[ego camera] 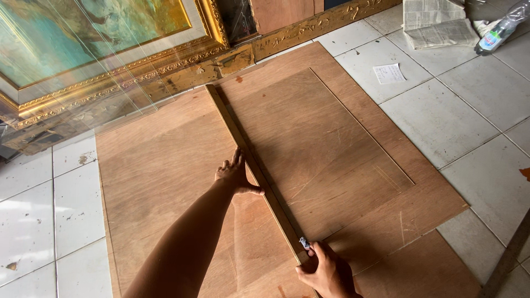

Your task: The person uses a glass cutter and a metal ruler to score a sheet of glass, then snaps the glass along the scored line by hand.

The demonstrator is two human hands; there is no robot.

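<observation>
Nearest me, at six o'clock, my right hand (pixel 326 270) is clenched around a small cutter (pixel 305 243), its tip against the near end of the wooden straightedge (pixel 254 171). The straightedge runs from that grip toward eleven o'clock across the plywood sheet (pixel 165 165). My left hand (pixel 236 175) presses flat on it midway, fingers spread, grasping nothing. Beyond, at twelve o'clock, leans a gilt-framed painting (pixel 110 49).
</observation>
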